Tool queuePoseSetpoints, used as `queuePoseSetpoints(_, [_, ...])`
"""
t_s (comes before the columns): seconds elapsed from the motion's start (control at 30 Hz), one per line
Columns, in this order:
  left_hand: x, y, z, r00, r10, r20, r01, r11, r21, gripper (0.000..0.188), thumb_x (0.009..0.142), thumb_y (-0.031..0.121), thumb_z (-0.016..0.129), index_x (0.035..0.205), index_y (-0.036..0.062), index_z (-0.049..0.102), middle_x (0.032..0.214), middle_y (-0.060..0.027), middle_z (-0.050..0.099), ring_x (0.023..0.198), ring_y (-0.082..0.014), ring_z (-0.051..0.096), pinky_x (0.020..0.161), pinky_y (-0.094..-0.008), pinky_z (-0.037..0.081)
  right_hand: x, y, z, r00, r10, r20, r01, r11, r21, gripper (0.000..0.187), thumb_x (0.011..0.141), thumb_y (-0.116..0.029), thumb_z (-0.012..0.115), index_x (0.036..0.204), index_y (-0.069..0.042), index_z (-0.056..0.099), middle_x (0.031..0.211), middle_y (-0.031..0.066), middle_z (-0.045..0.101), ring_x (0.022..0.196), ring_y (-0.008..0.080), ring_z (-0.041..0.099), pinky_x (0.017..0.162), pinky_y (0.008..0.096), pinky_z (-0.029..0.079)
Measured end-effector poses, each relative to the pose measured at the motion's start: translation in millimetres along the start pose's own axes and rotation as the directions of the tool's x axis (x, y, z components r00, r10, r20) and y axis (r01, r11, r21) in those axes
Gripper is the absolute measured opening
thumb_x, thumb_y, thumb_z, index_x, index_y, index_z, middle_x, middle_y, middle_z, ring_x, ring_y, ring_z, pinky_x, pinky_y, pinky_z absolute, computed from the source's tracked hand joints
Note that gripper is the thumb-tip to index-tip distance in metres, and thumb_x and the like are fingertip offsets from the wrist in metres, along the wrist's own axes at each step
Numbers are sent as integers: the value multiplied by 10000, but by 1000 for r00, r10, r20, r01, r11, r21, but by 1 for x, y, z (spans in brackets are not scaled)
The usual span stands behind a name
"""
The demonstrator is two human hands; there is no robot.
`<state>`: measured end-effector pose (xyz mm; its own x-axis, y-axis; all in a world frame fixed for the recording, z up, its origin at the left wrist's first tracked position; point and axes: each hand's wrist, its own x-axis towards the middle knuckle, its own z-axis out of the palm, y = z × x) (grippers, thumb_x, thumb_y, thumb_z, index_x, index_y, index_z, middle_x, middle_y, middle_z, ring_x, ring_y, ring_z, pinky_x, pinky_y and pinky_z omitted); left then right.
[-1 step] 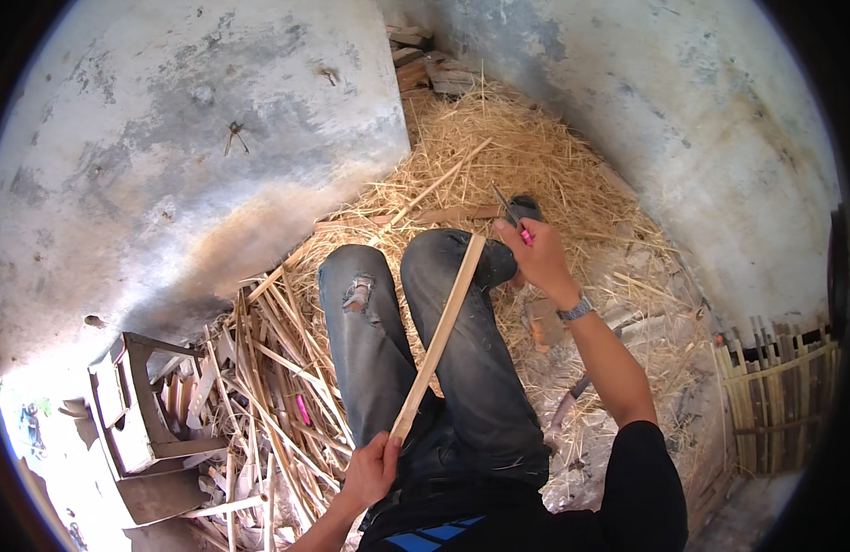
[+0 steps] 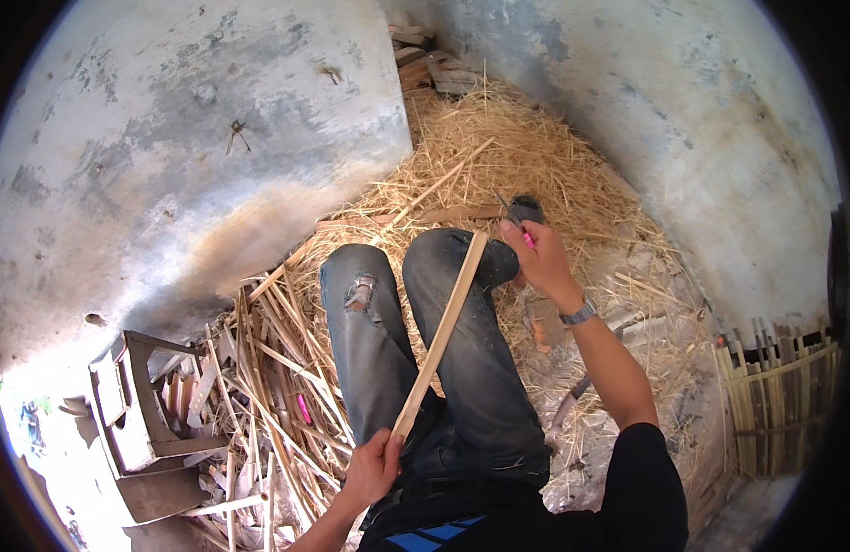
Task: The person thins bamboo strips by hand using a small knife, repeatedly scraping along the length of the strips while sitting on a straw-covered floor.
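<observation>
A flat strip of pale split wood or bamboo (image 2: 446,324) slants across my thighs, its far end beside my right knee. My left hand (image 2: 373,467) is closed around the strip's near end, close to my lap. My right hand (image 2: 545,262) grips a knife (image 2: 530,241) whose handle shows pink; its thin dark blade points up and away to the left. The blade is apart from the strip, just beyond its far end. Most of the handle is hidden by my fingers. My legs are in worn, torn jeans (image 2: 361,340).
Shavings (image 2: 499,138) are heaped ahead between two stained walls (image 2: 167,138). Loose sticks (image 2: 278,368) pile up at my left, beside a broken wooden frame (image 2: 154,451). A slatted basket-like piece (image 2: 779,396) stands far right. One long stick (image 2: 443,179) rests on the heap.
</observation>
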<state>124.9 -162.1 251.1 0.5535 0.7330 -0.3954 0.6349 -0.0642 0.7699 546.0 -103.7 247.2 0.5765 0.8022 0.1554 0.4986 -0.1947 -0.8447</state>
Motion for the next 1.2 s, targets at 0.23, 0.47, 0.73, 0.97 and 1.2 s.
queuePoseSetpoints(0.23, [54, 42, 4, 988, 49, 145, 3, 940, -341, 260, 1081, 223, 507, 1191, 0, 583, 694, -44, 639, 570, -114, 608, 557, -279, 489, -78, -50, 4, 929, -120, 350, 170, 979, -115, 500, 1011, -487, 583, 784, -45, 642, 580, 132, 573, 558, 306, 623, 535, 437, 449])
queuePoseSetpoints(0.47, [91, 65, 9, 965, 120, 235, -19, 919, -394, 322, 1088, 202, 496, 1351, 19, 528, 767, -12, 614, 557, -72, 558, 513, -222, 434, -104, -56, 15, 881, -148, 450, 334, 869, -366, 519, 997, -520, 565, 757, -69, 656, 549, 163, 592, 549, 400, 630, 545, 511, 493])
queuePoseSetpoints(0.73, [94, 65, 6, 945, 101, 311, 93, 828, -553, 325, 1091, 165, 485, 1372, 3, 498, 762, -16, 579, 530, -81, 540, 473, -231, 438, -97, -53, -6, 821, -84, 564, 158, 984, -83, 410, 982, -434, 639, 970, -24, 648, 787, 199, 680, 749, 387, 687, 679, 476, 517])
queuePoseSetpoints(0.97, [97, 66, 5, 946, 110, 305, 76, 839, -539, 325, 1092, 174, 486, 1371, 8, 500, 766, -12, 583, 521, -74, 531, 460, -216, 427, -88, -54, -32, 811, -146, 566, 46, 981, 188, 336, 1031, -322, 621, 1248, -67, 598, 822, 95, 606, 713, 205, 616, 691, 348, 484])
queuePoseSetpoints(1.2, [98, 67, 6, 950, 103, 296, 75, 842, -534, 341, 1090, 195, 502, 1382, 21, 506, 764, -3, 585, 521, -66, 528, 458, -211, 421, -85, -47, -29, 852, 55, 521, 14, 992, -127, 389, 1031, -398, 604, 927, -28, 660, 703, 144, 601, 653, 287, 623, 627, 400, 476])
